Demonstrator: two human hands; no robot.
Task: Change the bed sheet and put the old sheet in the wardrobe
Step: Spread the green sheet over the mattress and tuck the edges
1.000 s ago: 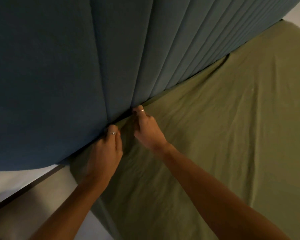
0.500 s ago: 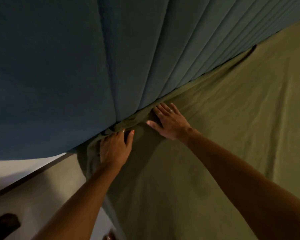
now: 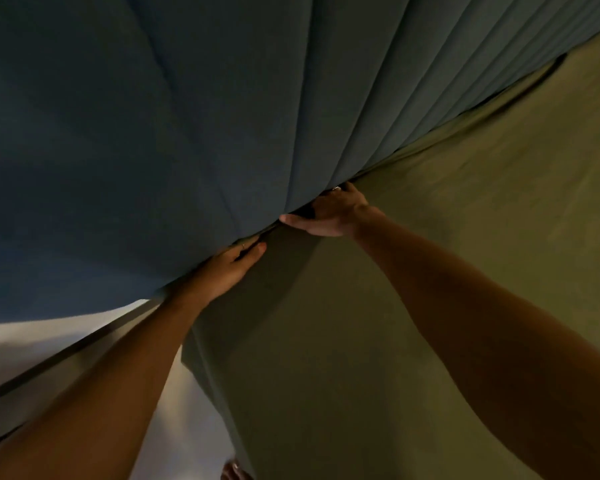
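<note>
An olive green sheet (image 3: 482, 188) covers the mattress and hangs over its left corner. A padded blue headboard (image 3: 153, 133) rises behind it. My left hand (image 3: 227, 268) lies at the seam where sheet meets headboard, fingertips pushed into the gap, thumb on the fabric. My right hand (image 3: 333, 213) sits a little further right along the same seam. Its fingers are bent down into the gap and its thumb is stretched out to the left. The fingertips of both hands are hidden, so I cannot see any grip on the sheet.
Left of the bed are a pale wall (image 3: 32, 341) and a dark strip (image 3: 66, 355) running diagonally. A foot (image 3: 234, 472) shows at the bottom edge beside the mattress corner. The sheet is creased along the headboard to the right.
Both hands have pushed deeper into the gap under the headboard; the right hand, flat on the sheet half a second ago, now has its fingers bent down. The view has moved closer.
</note>
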